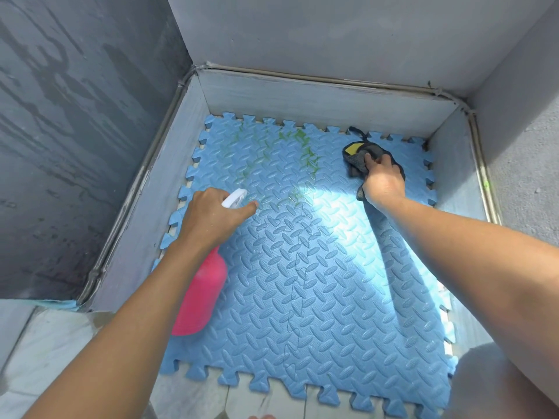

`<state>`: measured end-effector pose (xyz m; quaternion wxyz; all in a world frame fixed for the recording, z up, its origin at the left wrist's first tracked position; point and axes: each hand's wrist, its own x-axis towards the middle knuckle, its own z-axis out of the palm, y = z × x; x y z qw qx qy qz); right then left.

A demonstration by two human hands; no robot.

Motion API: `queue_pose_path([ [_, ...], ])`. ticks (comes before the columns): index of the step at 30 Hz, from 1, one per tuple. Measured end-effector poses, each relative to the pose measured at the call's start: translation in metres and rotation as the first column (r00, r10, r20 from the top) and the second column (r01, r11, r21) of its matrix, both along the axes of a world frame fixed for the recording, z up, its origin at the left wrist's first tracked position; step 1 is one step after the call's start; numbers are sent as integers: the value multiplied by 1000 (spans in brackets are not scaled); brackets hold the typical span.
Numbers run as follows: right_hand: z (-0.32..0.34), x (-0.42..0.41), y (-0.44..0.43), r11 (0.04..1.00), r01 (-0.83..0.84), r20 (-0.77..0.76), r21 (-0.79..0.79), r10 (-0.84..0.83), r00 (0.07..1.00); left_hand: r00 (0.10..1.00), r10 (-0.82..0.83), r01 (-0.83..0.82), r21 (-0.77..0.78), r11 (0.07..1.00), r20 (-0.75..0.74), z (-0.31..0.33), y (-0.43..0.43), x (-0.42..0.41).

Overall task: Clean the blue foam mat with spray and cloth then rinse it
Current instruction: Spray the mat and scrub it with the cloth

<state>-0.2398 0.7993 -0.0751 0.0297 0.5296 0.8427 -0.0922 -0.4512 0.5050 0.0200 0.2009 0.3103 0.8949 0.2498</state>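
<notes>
Spraying step: left hand grips pink plastic spray bottle, right hand clutches dark grey cloth; next, wipe green-stained blue foam mat

The mat lay on the floor inside the walled corner; bottle at its left, cloth far right.

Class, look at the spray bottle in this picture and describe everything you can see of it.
The spray bottle has a pink body that looks like smooth plastic and a white trigger head. It is tilted, nozzle forward toward the green-stained part of the blue foam mat. The left hand grips its neck, a finger across the trigger; the forearm hides part of the body. Its contents cannot be seen.
</notes>
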Motion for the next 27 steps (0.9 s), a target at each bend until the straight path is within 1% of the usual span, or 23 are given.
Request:
queue_pose_path([
  [4, 1, 0, 0, 1000, -3, 15, -6, 3, 1000, 975, -199, 203, -24, 979, 100, -3, 3, 15],
  [6, 2, 0, 0, 1000, -2, 12, -10, 2, 1000, 970, -238, 240, -28, 970, 59, -4, 5, 24],
  [9, 1, 0, 0, 1000, -2, 18, -13, 2, 1000, 986, -149, 146, -41, 988, -76, -2, 5, 30],
  [10, 1, 0, 0, 1000, -2, 23, -19, 2, 1000, 988, -125, 122, -40, 992, -90, -1, 4, 29],
  [12, 1, -1, 1, 999, 9, 37, -40, -8, 999, 993, -99, 96, -45, 994, -65, 1, 1, 24],
  [14, 1, -2, 1, 999, 18, 41, -44, -16, 999, 996, -61, 55, -83, 995, -63, 4, 1, 21],
  [17, 2, -2, 0, 999, 21, 37, -28, -20, 999, 986, 87, -103, -111, 988, -141, 2, 1, 14],
  [19, 1, -2, 1, 999, 20, 40, -26, -19, 999, 978, 160, -175, -111, 978, -131, -3, -3, 10],
  [22, 1, -2, 1, 999, 17, 50, -37, -15, 999, 989, 130, -138, -133, 981, -66, -9, -10, 11],
  [24, 2, -2, 0, 999, 15, 45, -31, -13, 999, 995, 103, -104, -99, 990, -20, -7, -11, 13],
  [25, 2, -2, 0, 1000, 14, 38, -23, -13, 999, 995, 101, -103, -74, 992, -24, -4, -11, 12],
  [27, 4, -1, -2, 1000, 8, 16, -14, -8, 1000, 985, 157, -159, -30, 987, -71, 4, -13, 7],
])
